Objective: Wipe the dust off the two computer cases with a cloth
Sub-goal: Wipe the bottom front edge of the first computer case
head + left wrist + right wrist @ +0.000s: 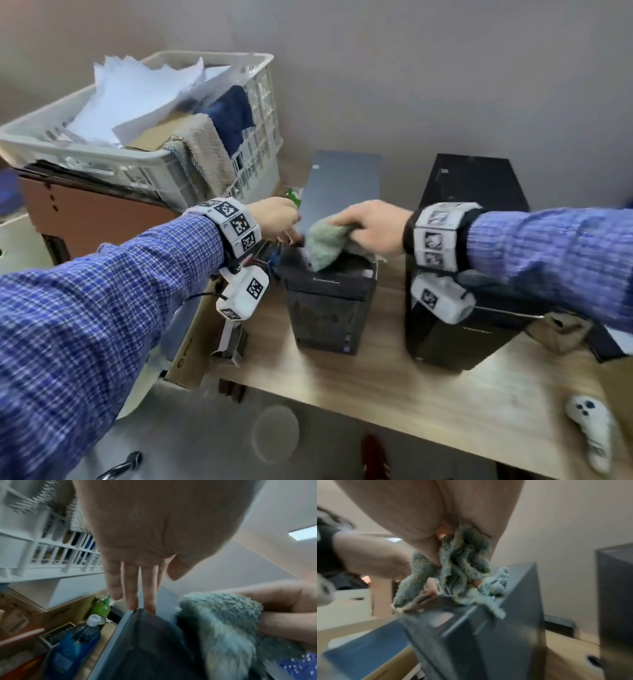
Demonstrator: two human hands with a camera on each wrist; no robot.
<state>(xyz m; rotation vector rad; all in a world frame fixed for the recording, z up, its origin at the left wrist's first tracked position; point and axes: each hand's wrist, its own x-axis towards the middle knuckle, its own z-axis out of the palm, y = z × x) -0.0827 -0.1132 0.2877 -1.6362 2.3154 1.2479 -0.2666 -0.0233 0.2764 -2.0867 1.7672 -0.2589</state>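
Two computer cases stand on a wooden table (411, 394). The left case (329, 301) has a grey top and a black front; the right case (472, 192) is all black. My right hand (370, 226) grips a bunched grey-green cloth (325, 245) and holds it against the front top edge of the left case (488, 635). The cloth (464, 563) hangs in folds from my right hand's curled fingers (476, 582). My left hand (281, 222) is at the case's left top edge, and its straight fingers (132, 588) touch the case (150, 649). The right case (616, 601) is untouched.
A white plastic basket (191, 164) with papers and cloths sits on boxes at the back left. A blue bottle (73, 649) and a green bottle (101, 608) stand left of the left case. A white controller (592, 431) lies at the table's front right.
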